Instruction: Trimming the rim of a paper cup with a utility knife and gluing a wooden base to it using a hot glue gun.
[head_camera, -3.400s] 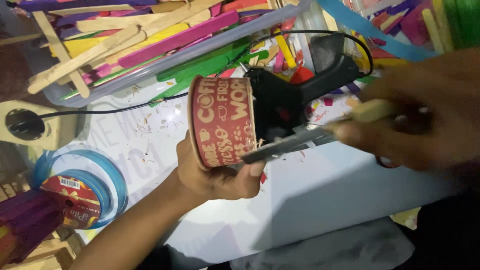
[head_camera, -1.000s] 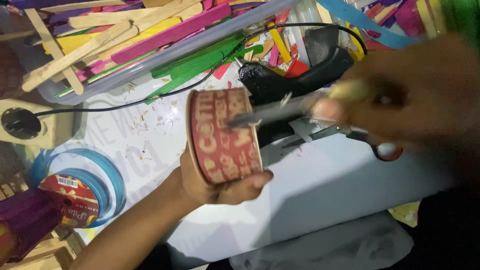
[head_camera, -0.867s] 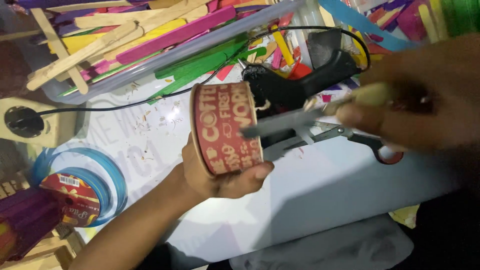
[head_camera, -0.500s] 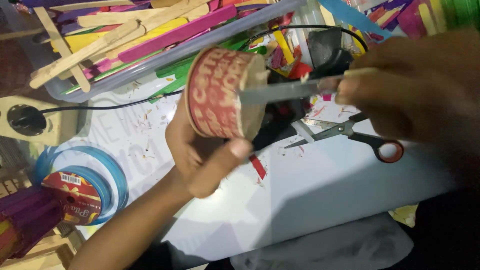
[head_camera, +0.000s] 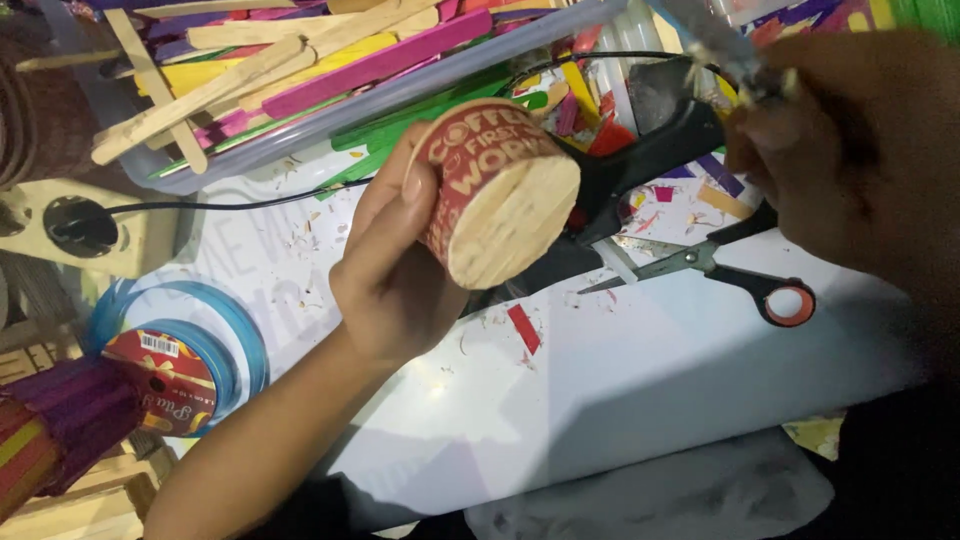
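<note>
Two hands work over a white board (head_camera: 640, 400): the left hand (head_camera: 395, 270) holds one red paper cup (head_camera: 495, 200), the right hand (head_camera: 850, 150) one blade-like tool (head_camera: 715, 40). One pair of scissors (head_camera: 720, 270), one glue gun (head_camera: 640, 170) and one ribbon spool (head_camera: 165, 375) lie nearby.

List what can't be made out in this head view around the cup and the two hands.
- Tool in the right hand: motion-blurred, kind unclear.
- Cup mouth: turned away, behind the left hand.
- Black tool on the table: partly behind the cup.
- Scissors: upper handle under the right hand.
</note>
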